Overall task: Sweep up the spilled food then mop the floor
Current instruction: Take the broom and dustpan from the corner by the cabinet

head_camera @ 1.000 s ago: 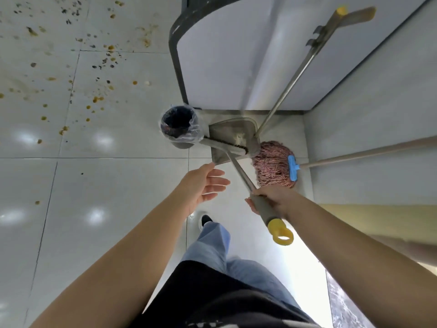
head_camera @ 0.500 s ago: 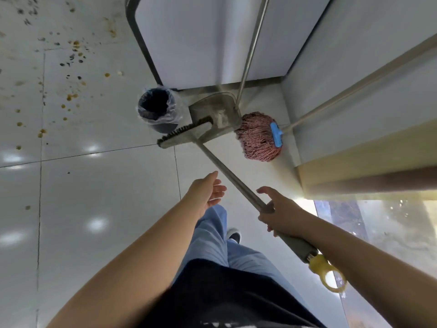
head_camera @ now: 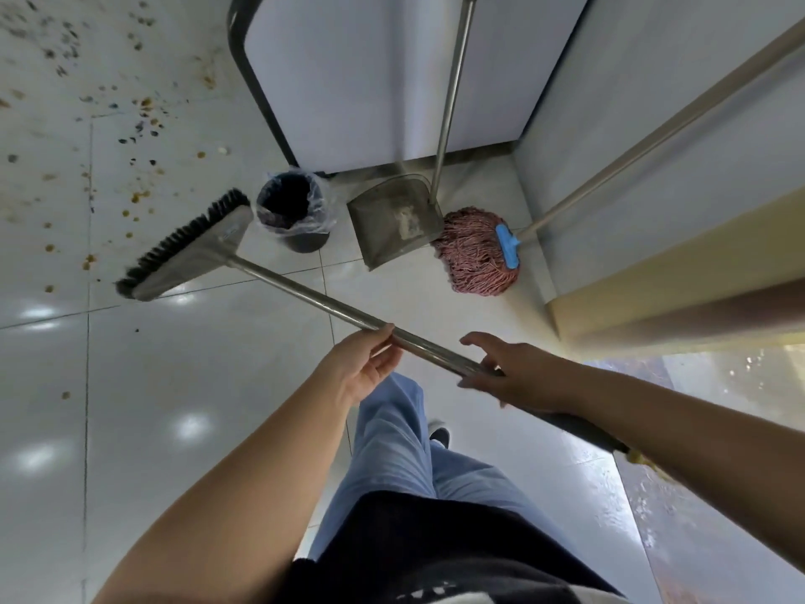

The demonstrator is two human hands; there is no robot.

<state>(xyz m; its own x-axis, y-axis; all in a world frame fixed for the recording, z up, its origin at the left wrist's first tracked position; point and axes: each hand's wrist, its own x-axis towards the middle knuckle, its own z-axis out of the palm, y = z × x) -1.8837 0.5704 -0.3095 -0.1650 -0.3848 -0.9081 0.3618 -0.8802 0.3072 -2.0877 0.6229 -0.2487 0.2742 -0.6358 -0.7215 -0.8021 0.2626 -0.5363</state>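
A: Head view: we now have the steel-handled broom with the grey head and black bristles (head_camera: 187, 250) lifted clear of the dustpan, where it lay half a second ago. Its head hangs over the tile left of the small black bin lined with clear plastic (head_camera: 292, 213).

B: And our hands? The right hand (head_camera: 518, 374) has its fingers curled around the shaft low on the handle, thumb lifted. The left hand (head_camera: 359, 364) has come across since a second ago, when it hung free; its fingertips now touch the shaft further up, but we can't tell whether they have closed round it.

A: So the broom is ours, held in the air across our body. The spilled food, brown and dark crumbs (head_camera: 139, 124), is scattered over the white tiles well to the far left, untouched.

B: The grey metal dustpan with its upright steel handle (head_camera: 392, 220) sits by the cabinet, and the pink string mop with the blue clamp (head_camera: 475, 252) rests just beside it against the wall.

A: We judge that we're only starting: sweeping comes next, mopping much later. We'll need to carry the bristles over to that mess.
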